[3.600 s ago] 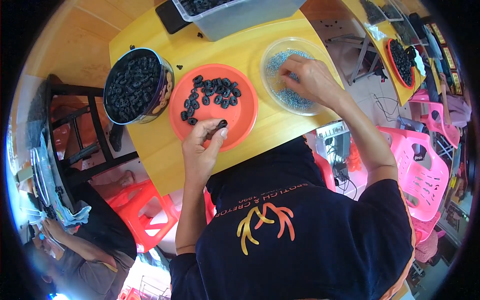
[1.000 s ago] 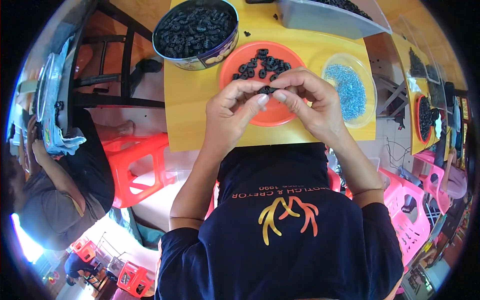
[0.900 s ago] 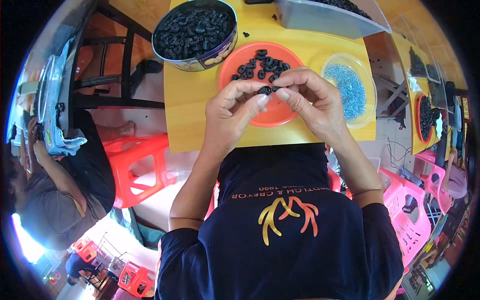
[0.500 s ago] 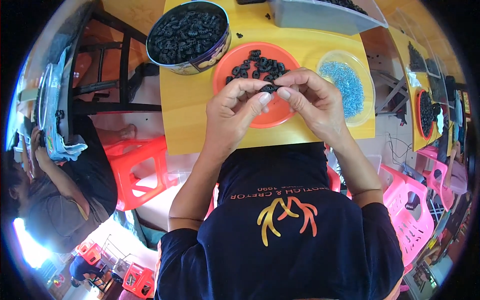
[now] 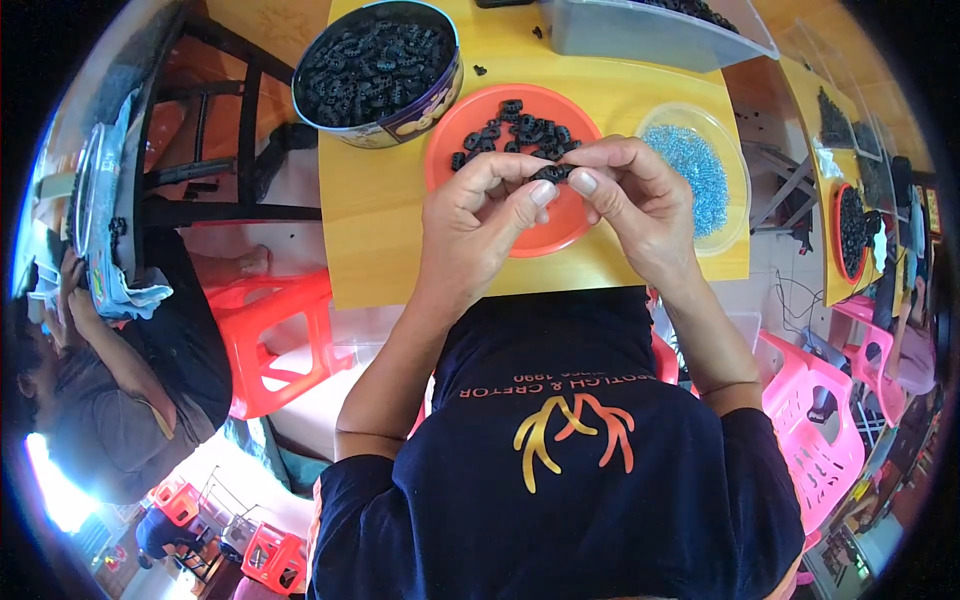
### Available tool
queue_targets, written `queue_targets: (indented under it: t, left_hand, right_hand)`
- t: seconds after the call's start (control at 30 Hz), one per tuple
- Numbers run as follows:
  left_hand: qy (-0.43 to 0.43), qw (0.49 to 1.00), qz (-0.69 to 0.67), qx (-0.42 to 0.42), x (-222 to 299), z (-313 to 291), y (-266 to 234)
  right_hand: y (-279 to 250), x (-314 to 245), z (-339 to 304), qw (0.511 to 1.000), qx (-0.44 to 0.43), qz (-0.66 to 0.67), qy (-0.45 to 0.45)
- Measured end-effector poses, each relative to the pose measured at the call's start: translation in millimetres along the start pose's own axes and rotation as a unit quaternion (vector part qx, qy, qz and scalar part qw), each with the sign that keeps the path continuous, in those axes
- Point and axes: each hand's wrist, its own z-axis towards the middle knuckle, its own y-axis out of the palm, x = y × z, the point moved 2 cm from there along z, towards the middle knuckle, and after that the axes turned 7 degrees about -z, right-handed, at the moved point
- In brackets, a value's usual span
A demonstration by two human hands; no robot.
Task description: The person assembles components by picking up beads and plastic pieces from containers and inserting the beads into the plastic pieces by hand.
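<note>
Over the near part of a red plastic plate (image 5: pixel 560 235), my left hand (image 5: pixel 485 215) and my right hand (image 5: pixel 640 205) meet fingertip to fingertip. Between them is a small black plastic part (image 5: pixel 552 174), pinched by thumb and forefinger on each side. Fingertips cover much of it, so I cannot tell whether it is one piece or two joined. Loose black plastic pieces (image 5: pixel 522 130) lie on the far half of the plate. To the right of my right hand, a clear round dish (image 5: pixel 741 200) holds many small shiny blue-silver springs or similar bits (image 5: pixel 695 180).
A round tub (image 5: pixel 420 125) full of black parts stands at the table's (image 5: pixel 390 240) far left. At the far right is a clear plastic bin (image 5: pixel 640 40) with more. On the left another person (image 5: pixel 140 390) sits near a red stool (image 5: pixel 270 340); a pink chair (image 5: pixel 815 430) stands right.
Both hands have shifted slightly right, the fingertips drawing closer together around the black part. More of the part now shows between the thumbs.
</note>
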Motion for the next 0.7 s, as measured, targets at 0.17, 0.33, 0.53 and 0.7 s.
queue_targets:
  t: [0.17, 0.33, 0.53, 0.7]
  left_hand:
    - [0.003, 1.000, -0.008, 0.004, 0, 2, 2]
    - [0.001, 1.000, -0.009, 0.002, -1, 1, 4]
    - [-0.005, 1.000, -0.009, 0.015, -2, 2, 6]
    - [-0.002, 1.000, -0.006, -0.005, -2, 1, 3]
  right_hand:
    - [2, 0, 0, 1.000, 0.016, 0.002, -0.006]
    - [1, 2, -1, 0.999, 0.041, -0.009, -0.022]
    - [-1, 2, 2, 0.991, 0.049, -0.089, -0.084]
    - [-3, -16, 6, 0.898, 0.009, -0.346, -0.271]
